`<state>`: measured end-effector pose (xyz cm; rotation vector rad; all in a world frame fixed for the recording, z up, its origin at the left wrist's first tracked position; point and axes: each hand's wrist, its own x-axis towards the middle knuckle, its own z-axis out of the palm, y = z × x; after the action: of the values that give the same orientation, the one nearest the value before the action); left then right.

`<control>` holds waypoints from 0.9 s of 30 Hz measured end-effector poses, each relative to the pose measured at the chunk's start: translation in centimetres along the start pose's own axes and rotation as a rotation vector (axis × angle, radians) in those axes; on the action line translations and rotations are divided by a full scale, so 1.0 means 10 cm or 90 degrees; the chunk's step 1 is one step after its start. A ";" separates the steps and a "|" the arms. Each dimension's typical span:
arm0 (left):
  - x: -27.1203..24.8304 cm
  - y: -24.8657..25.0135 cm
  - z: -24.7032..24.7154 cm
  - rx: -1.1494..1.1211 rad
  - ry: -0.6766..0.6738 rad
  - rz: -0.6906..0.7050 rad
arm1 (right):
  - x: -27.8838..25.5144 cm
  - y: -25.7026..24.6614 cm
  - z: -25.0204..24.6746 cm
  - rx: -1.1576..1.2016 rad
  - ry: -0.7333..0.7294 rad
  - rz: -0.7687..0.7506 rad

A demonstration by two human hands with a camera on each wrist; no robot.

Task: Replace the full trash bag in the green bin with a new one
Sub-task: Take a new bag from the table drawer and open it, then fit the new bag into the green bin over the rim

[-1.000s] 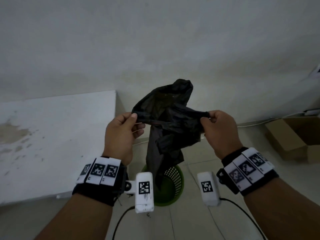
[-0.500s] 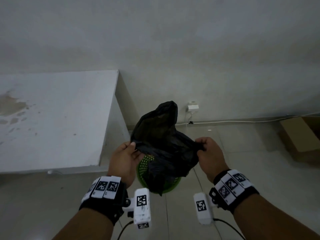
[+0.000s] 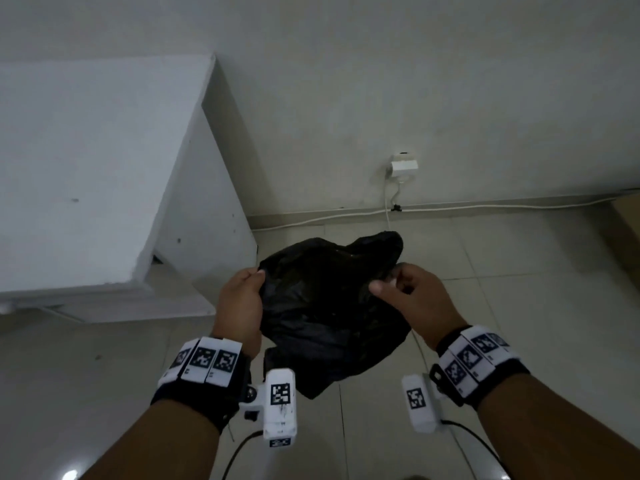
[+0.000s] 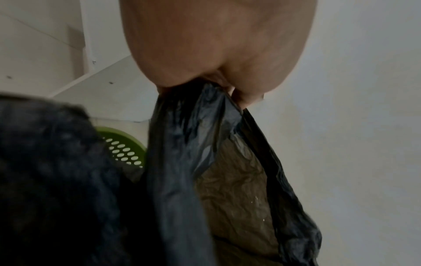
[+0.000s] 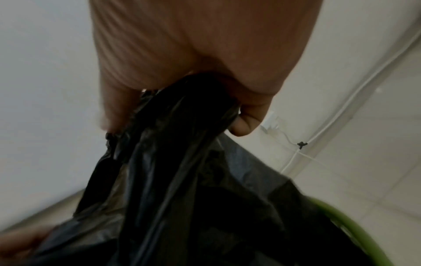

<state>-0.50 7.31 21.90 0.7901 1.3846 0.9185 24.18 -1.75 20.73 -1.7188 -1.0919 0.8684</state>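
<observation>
In the head view we see a black trash bag point(image 3: 329, 306) held open in the lower centre of the frame, stretched between two hands above the tiled floor point(image 3: 519, 289). The left hand point(image 3: 240, 303) sits at the bag's left edge, its fingers curled round the plastic; the left wrist view confirms this, with a fold of the bag point(image 4: 193, 144) gathered under the palm point(image 4: 216, 54) at the top of that frame. The right hand point(image 3: 412, 292) takes the bag's right edge, thumb and fingers pinched on it; in the right wrist view the plastic point(image 5: 182, 162) bunches out from under the closed fingers point(image 5: 244, 126). The bag's mouth looks spread, but its inside is too dark for us to read. The green bin point(image 4: 124, 144) is wholly hidden behind the bag in the head view. We catch only a slice of its perforated wall at the left middle of the left wrist frame, and a blurred arc of green rim point(image 5: 355, 226) at the lower right of the right wrist frame. Whether the bag's lower end reaches into the bin, we cannot tell. A dark blurred mass fills the lower left of the left wrist view; we cannot make out what it is. A white table point(image 3: 86, 168) fills the upper left of the head view, cut off by the frame edge. A wall socket point(image 3: 403, 166) with a cable point(image 3: 485, 204) along the skirting sits right of centre. A brown box point(image 3: 627, 220) is clipped at the right edge.
</observation>
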 end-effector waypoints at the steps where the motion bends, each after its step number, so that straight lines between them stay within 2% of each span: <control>1: 0.11 -0.10 -0.03 0.041 0.015 0.029 | 0.04 0.18 0.01 -0.053 -0.022 -0.011; 4: 0.41 -0.42 -0.08 0.118 0.052 0.089 | 0.18 0.69 0.03 -0.131 0.017 -0.005; 6: 0.59 -0.65 -0.09 0.119 0.070 0.114 | 0.22 0.95 0.08 -0.092 0.042 -0.004; 9: 0.79 -1.02 -0.09 0.091 0.062 0.164 | 0.25 1.31 0.23 -0.055 -0.024 -0.013; 12: 0.89 -1.36 -0.12 0.079 0.030 0.219 | 0.31 1.64 0.36 -0.223 -0.091 -0.092; 15: 0.94 -1.60 -0.21 0.125 -0.006 0.265 | 0.36 1.89 0.42 -0.255 -0.067 -0.138; 19: 1.01 -1.68 -0.32 0.138 -0.025 0.289 | 0.40 2.02 0.38 -0.118 0.074 -0.130; 23: 1.22 -1.62 -0.33 0.226 -0.047 0.329 | 0.49 1.98 0.37 0.118 0.099 -0.106; 25: 1.39 -1.58 -0.30 0.345 -0.064 0.378 | 0.60 1.96 0.38 0.086 0.102 -0.141; 27: 1.63 -1.55 -0.27 0.478 -0.082 0.404 | 0.74 1.95 0.40 -0.005 0.104 -0.168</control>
<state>-2.58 14.71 0.55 1.9006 1.3846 0.7785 29.20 2.26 0.44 -1.5775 -1.1791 0.5492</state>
